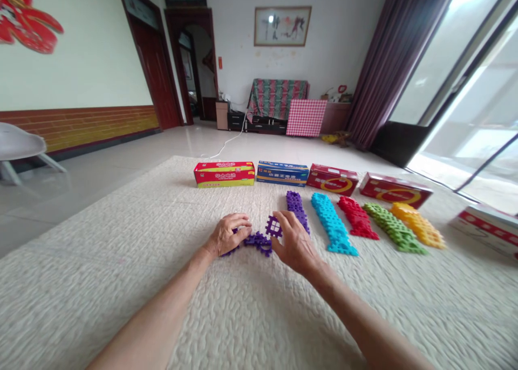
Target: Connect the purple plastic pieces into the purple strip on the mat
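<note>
In the head view, my right hand [293,243] pinches a purple square interlocking piece [274,226] with a windowed middle and notched edges, tilted up off the cover. A loose heap of purple pieces [258,242] lies between my hands. My left hand [230,234] rests at the heap's left side, fingers curved and thumb apart; a few purple pieces show partly beneath it. Just behind my right hand runs a row of purple pieces [294,201], partly hidden by it. Rows of light blue [332,224], red [358,218], green [394,228] and yellow [418,225] pieces lie farther right.
Along the back stand a red-and-yellow box [224,175], a blue box [282,174] and two dark red boxes [332,180]. A white-and-red box [488,230] is at the far right. Everything lies on a cream quilted cover [121,262]. A white chair [22,143] stands left.
</note>
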`<state>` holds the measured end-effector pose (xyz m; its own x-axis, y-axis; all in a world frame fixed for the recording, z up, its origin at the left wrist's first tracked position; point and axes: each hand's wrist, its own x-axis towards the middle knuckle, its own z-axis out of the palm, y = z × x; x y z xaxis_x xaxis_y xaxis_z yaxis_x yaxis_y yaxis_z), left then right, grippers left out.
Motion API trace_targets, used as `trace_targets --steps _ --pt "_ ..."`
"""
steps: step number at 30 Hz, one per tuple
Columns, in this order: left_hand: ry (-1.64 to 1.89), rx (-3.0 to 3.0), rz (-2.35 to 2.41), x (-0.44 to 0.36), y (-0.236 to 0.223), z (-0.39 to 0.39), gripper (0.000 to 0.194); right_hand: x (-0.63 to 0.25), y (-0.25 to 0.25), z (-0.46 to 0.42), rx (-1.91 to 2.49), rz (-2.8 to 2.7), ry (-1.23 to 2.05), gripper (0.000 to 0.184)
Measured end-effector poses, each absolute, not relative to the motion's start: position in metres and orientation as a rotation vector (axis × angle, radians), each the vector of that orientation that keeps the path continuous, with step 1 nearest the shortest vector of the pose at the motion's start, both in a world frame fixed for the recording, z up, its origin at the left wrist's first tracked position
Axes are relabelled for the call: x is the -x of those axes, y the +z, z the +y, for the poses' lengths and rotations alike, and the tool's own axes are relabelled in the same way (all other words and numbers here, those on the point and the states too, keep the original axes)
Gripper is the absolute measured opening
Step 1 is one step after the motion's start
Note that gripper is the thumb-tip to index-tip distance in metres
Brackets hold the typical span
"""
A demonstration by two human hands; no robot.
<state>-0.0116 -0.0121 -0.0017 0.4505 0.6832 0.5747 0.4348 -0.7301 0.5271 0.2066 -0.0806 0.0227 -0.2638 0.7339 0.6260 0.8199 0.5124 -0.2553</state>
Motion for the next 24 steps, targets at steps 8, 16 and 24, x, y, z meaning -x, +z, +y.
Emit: trace_targets --steps 8,16,24 --pt "1.186 -2.405 0.943 0.010 -0.007 -0.009 0.020 -0.266 0.016 -0.121 1.448 -2.155 -0.234 0.056" --pt "1.201 -2.620 0.942 -0.005 0.010 -0.024 0.016 -0.272 0.010 -0.117 1.478 -2.174 -0.223 0.057" --pt "0.735 -2.707 0.822 -0.078 0.030 -0.063 0.048 -0.280 0.016 -0.118 1.470 -2.193 -0.075 0.063"
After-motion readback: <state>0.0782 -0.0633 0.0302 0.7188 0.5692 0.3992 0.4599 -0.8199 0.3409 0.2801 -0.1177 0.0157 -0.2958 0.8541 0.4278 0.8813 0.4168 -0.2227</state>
